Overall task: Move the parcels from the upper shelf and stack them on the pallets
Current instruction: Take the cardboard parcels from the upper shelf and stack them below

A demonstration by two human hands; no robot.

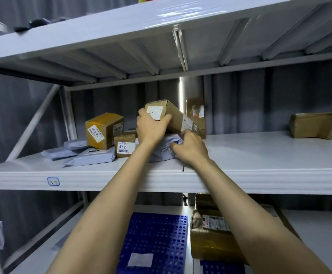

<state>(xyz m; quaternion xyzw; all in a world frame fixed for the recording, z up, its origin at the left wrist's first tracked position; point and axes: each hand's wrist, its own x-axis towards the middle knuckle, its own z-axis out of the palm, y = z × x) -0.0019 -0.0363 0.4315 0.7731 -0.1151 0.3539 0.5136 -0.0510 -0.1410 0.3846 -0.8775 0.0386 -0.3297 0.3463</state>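
On the white upper shelf [260, 155], my left hand [151, 127] grips the near end of a long brown cardboard box [176, 115] that is tilted up. Under that box lies a crumpled grey mailer bag [162, 150], and my right hand [190, 147] grips its right side. Left of my hands stand a taped brown box [104, 130] with a white label and a smaller brown box [124, 144] marked 67-2. Flat grey mailers [78, 153] lie in front of them. Another brown box [195, 111] stands behind the tilted one.
A brown parcel [312, 125] sits alone at the far right of the shelf. Below the shelf I see blue perforated pallets [155, 240] and a taped brown carton [214, 234] beside them. Another shelf board [161, 18] hangs close overhead. A grey curtain backs the rack.
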